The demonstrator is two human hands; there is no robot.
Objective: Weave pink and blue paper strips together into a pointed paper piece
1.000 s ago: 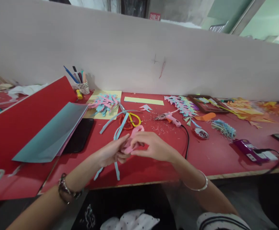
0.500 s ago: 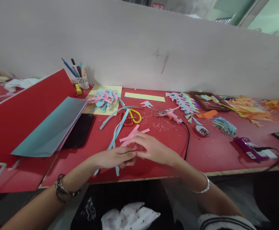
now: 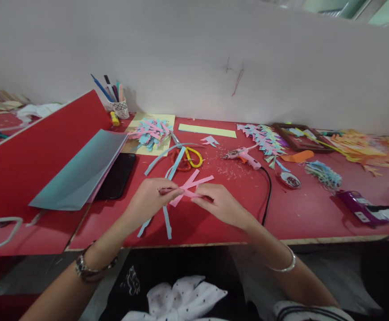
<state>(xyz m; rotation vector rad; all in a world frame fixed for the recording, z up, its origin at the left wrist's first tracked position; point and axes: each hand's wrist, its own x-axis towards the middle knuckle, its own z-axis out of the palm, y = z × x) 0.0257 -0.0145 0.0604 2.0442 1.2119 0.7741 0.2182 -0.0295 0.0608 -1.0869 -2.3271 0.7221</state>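
Between my hands a pink paper strip (image 3: 188,193) is stretched sideways above the red table. My left hand (image 3: 156,196) pinches its left end, and my right hand (image 3: 216,203) grips the right end between thumb and fingers. Loose pink strips (image 3: 191,179) lie crossed just behind it. Long blue paper strips (image 3: 167,223) run under and beside my left hand. Beyond them rest scissors (image 3: 194,158) with yellow and red handles. A pink glue gun (image 3: 244,156) lies behind my right hand, its black cord trailing toward me.
On yellow paper (image 3: 169,119) sits a heap of cut pink and blue pieces (image 3: 152,133). A black phone-like slab (image 3: 117,176), blue sheets (image 3: 80,178) and a pen cup (image 3: 120,108) are at left. A paper garland (image 3: 263,139), brown tray (image 3: 301,145) and purple power box (image 3: 358,207) are at right.
My hands have drawn apart from being clasped together, and the pink strip now shows stretched between them. The view has shifted slightly.
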